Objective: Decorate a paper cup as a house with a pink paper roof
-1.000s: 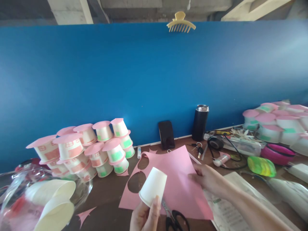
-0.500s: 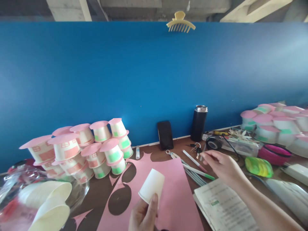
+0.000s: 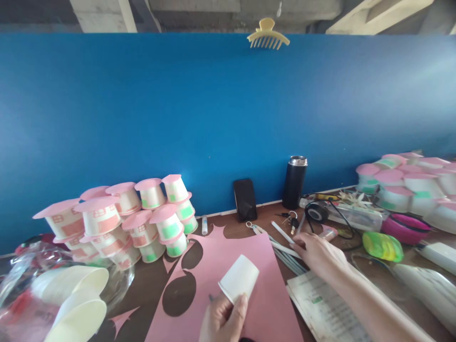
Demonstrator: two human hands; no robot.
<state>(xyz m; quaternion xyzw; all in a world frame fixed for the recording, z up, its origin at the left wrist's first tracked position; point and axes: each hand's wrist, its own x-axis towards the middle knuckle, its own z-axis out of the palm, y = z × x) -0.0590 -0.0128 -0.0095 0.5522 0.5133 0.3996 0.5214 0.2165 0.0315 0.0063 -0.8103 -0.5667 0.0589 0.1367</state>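
My left hand [image 3: 224,318] is closed round a plain white paper cup [image 3: 239,279], which is tilted above a pink sheet [image 3: 256,251] with round holes cut in it. A small grey tip shows beside those fingers; I cannot make out what it belongs to. Farther right, my right hand [image 3: 317,251] has its fingers pinched at the near end of a white marker [image 3: 282,232] lying on the table. A second white marker [image 3: 287,249] runs partly under this hand, its green end hidden. Grey-blue cords [image 3: 289,262] lie just below.
Stacked cups with pink paper tops [image 3: 98,216] stand at left, more cups [image 3: 409,185] at right. Nearby are bagged cups [image 3: 76,313], a phone [image 3: 245,199], a black flask [image 3: 295,183], keys [image 3: 294,223], a printed booklet [image 3: 320,304] and a magenta pouch [image 3: 406,229].
My right hand has moved left and down onto the markers, covering their coloured ends. My left hand has shifted right with the cup and tilted it more.
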